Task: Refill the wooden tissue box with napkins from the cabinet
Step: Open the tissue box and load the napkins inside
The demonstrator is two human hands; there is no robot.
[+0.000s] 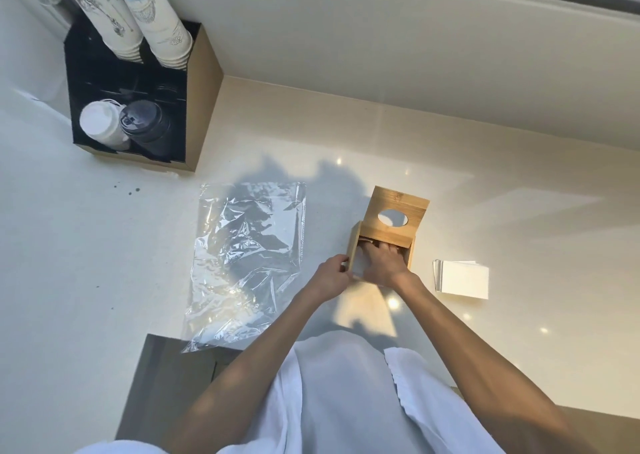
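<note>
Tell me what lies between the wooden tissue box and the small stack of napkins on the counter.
Nothing: in the head view, only bare counter separates the wooden tissue box from the stack of napkins.

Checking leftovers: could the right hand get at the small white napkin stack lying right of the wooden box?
Probably yes: the white napkin stack lies uncovered on the counter, just right of the right hand, which is now inside the wooden box.

Both forearms stretched forward, left hand [330, 275] fingers curled in a pinch, right hand [382, 263] flat, fingers extended
</note>
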